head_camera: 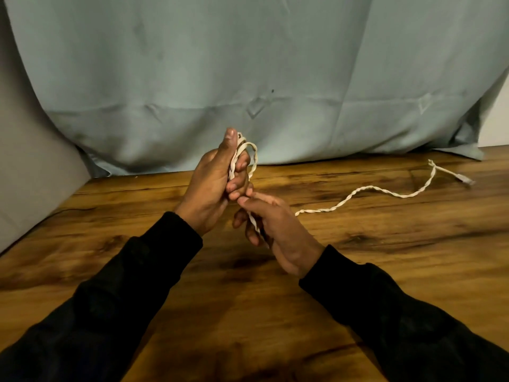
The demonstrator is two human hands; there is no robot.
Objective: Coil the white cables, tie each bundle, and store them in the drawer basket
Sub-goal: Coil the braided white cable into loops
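A wooden table (358, 271) runs up to a pale blue-green cloth (192, 64) hung across the back, and nothing else rests on the boards but one white cable (366, 190).

The cable is twisted along its length. Its near part stands at the centre of the view in a small loop, and the loose tail snakes off toward three o'clock, ending in a plug (467, 181) well apart from the hands.

The left hand (212, 183) stands upright, fingers curled round the loop with the thumb laid along it. Just below, toward five o'clock, the right hand (275, 224) has its fingers bent round the running part of the cable, feeding it up.

The step in hand looks like the coiling itself, early on: most of the length is still on the table. To do it well, each new turn should match the first loop in size. The right hand would best let the cable slide and roll so the twist eases instead of kinking. The left should only pinch the turns together, not crush them. The drawer basket is not in view.
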